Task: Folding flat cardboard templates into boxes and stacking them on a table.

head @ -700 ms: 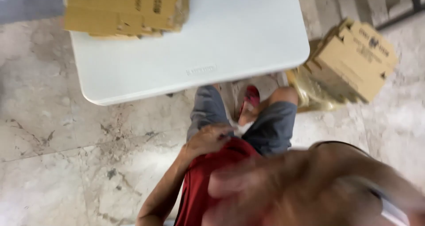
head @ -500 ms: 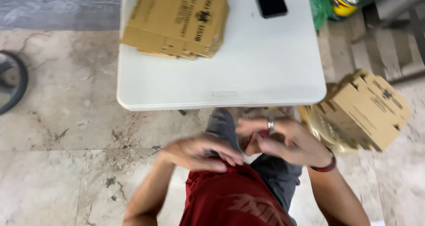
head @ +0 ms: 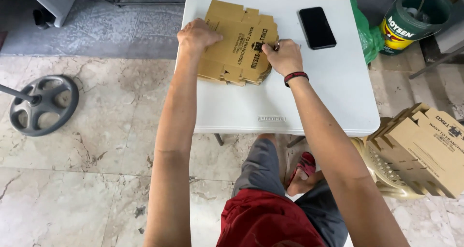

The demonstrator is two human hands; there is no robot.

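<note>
A stack of flat brown cardboard box blanks lies on the far left part of a white folding table. My left hand rests on the stack's left edge, fingers curled over the top sheet. My right hand, with a dark band on its wrist, pinches the stack's right edge near the front corner. Both arms stretch forward from my lap.
A black phone lies right of the stack. A green bucket and green bag stand beyond the table's right side. Folded cardboard boxes pile on a chair at right. A grey wheeled base sits on the marble floor, left.
Both hands have left my lap and reached forward onto the cardboard stack. The camera has tilted up, bringing more of the table into view.
</note>
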